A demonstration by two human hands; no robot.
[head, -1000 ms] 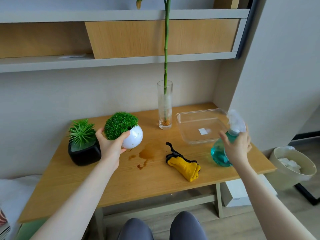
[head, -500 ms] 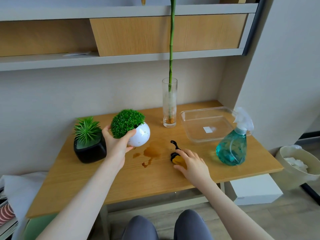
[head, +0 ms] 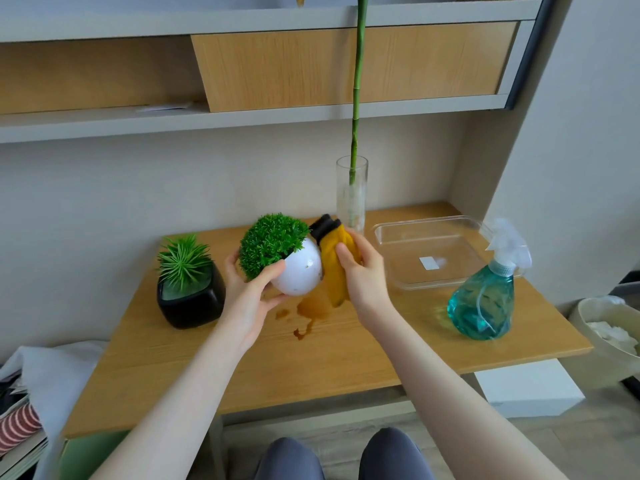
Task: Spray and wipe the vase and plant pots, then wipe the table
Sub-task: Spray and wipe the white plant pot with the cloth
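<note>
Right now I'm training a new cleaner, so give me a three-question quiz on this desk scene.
1. True or false: the spray bottle stands on the table, held by no hand.
2. What does the right hand hold against the white pot?
A. a paper towel
B. a yellow cloth
C. a sponge
3. Fill in: the left hand holds the white pot above a brown ___ on the table.

Key: 1 true; 2 B; 3 spill.
</note>
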